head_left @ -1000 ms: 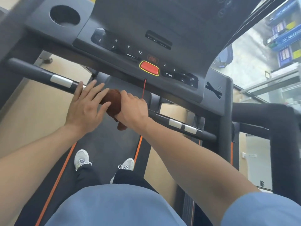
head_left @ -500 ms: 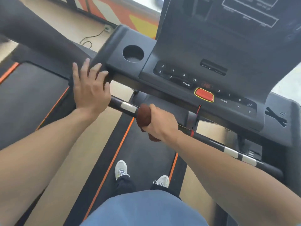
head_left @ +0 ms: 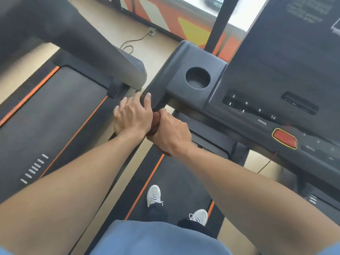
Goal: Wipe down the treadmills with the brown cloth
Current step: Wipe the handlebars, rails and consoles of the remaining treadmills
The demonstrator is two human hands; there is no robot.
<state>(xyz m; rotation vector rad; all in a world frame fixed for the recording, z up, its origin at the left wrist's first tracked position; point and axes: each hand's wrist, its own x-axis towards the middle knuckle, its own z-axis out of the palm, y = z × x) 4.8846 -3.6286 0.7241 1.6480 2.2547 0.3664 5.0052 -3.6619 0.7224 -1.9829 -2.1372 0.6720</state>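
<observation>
The right hand (head_left: 170, 134) curls tight round the brown cloth (head_left: 156, 122), of which only a sliver shows between the two hands; the left hand (head_left: 132, 116) lies just beside it, touching, fingers straight and resting on the corner of the treadmill console (head_left: 176, 57); beyond the fingertips sits the round cup holder (head_left: 197, 78); to the right hand's far side lies the red stop button (head_left: 284, 138); below both wrists runs the belt (head_left: 176, 181), with two pale shoes (head_left: 154, 195) on it.
</observation>
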